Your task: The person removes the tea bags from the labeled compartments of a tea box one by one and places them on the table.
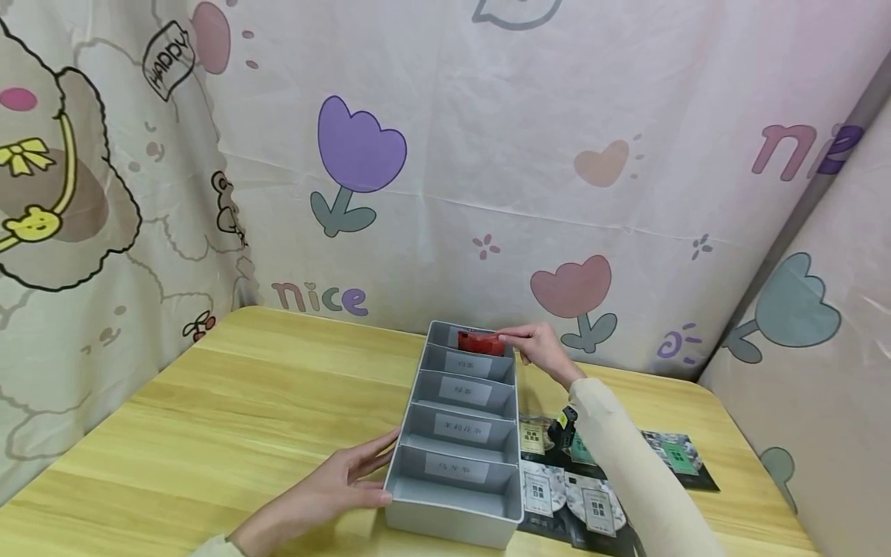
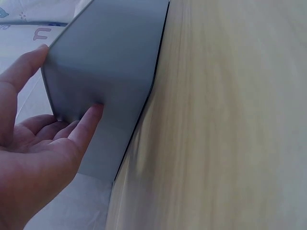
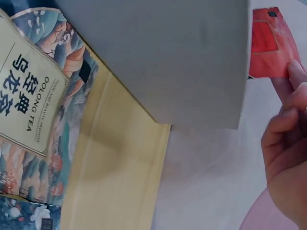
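A long grey box with labelled compartments (image 1: 452, 520) stands on the table, running away from me. At its near left corner my left hand (image 1: 346, 481) touches the outer wall with fairly straight fingers, its thumb by the rim. The left wrist view shows those fingertips against the grey wall (image 2: 115, 62). At the far end my right hand (image 1: 546, 352) pinches a red tea packet (image 1: 480, 343) by its right edge, over the farthest compartment. In the right wrist view the red packet (image 3: 271, 43) is partly hidden behind the box wall (image 3: 192, 67).
Right of the box lie several tea bags, among them a yellow-labelled oolong bag (image 1: 533, 437), white-labelled bags (image 1: 599, 507) and a green-labelled bag (image 1: 678, 456). The right sleeve (image 1: 626, 456) passes over them. A printed curtain (image 1: 431, 255) hangs behind the wooden table (image 1: 278, 371).
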A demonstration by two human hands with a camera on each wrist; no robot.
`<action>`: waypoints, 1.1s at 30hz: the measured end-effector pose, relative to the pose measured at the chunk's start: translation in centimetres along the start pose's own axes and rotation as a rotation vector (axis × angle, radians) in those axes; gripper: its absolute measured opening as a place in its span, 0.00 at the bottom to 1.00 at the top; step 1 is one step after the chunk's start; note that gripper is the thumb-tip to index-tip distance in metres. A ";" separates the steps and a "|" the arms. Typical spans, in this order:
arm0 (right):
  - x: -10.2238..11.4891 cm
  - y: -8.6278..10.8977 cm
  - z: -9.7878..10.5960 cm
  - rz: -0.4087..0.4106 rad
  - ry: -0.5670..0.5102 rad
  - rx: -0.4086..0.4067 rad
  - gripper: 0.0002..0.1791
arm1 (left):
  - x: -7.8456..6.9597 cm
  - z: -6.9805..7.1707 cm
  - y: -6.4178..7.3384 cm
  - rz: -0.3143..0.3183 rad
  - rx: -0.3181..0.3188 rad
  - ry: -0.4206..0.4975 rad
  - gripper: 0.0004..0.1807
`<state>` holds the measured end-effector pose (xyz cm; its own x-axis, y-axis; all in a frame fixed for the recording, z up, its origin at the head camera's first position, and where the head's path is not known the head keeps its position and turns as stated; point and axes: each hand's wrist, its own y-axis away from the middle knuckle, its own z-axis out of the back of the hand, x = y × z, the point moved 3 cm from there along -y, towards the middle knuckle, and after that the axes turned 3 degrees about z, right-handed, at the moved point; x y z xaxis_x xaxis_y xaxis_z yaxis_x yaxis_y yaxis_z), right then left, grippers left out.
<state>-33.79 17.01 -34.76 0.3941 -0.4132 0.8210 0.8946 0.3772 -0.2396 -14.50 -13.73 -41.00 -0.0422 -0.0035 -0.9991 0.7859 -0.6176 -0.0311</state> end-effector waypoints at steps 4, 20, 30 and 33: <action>1.0 0.2 0.4 0.043 0.024 -0.060 0.13 | 0.1 0.1 0.0 0.010 -0.002 -0.001 0.42; 9.5 3.1 0.8 0.196 -0.059 -0.200 0.11 | -0.1 0.1 0.0 0.036 -0.020 0.005 0.42; 6.5 3.8 1.4 0.098 -0.138 -0.293 0.14 | 0.0 0.0 0.0 0.027 -0.011 0.011 0.42; 6.3 4.7 1.3 0.053 -0.137 -0.306 0.14 | 0.0 0.0 0.0 0.024 -0.012 0.007 0.42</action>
<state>-27.35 17.30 -30.03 0.4284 -0.2767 0.8602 0.9035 0.1205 -0.4112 -14.50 -13.79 -41.00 -0.0191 -0.0128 -0.9997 0.7938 -0.6081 -0.0074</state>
